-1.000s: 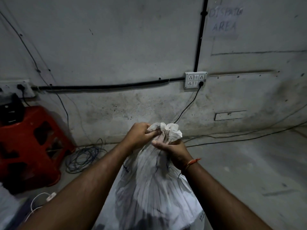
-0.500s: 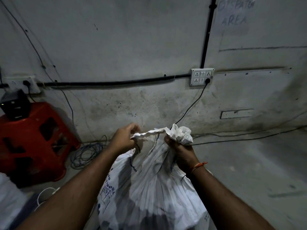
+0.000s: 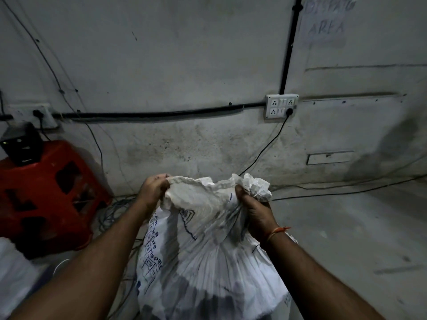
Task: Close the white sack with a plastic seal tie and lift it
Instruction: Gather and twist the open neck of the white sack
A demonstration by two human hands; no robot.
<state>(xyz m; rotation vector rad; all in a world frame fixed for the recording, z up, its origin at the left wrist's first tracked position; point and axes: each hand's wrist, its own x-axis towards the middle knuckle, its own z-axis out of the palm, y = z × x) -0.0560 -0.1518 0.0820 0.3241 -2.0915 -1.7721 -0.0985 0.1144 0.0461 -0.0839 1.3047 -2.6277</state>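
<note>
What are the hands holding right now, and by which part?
Both grip the white sack at its mouth: the left hand holds the top hem at its left end, the right hand clutches the bunched fabric at the right. No seal tie visible.

White sack (image 3: 208,262): base ran off frame bottom; blue print too creased to read. My right hand's (image 3: 256,211) fingertips were buried in bunched fabric. Seal tie not discernible. Red stool (image 3: 46,192) cut at left edge.

The white woven sack (image 3: 208,262) stands upright on the floor, blue print down its left side, its crumpled mouth stretched wide, untied.
</note>
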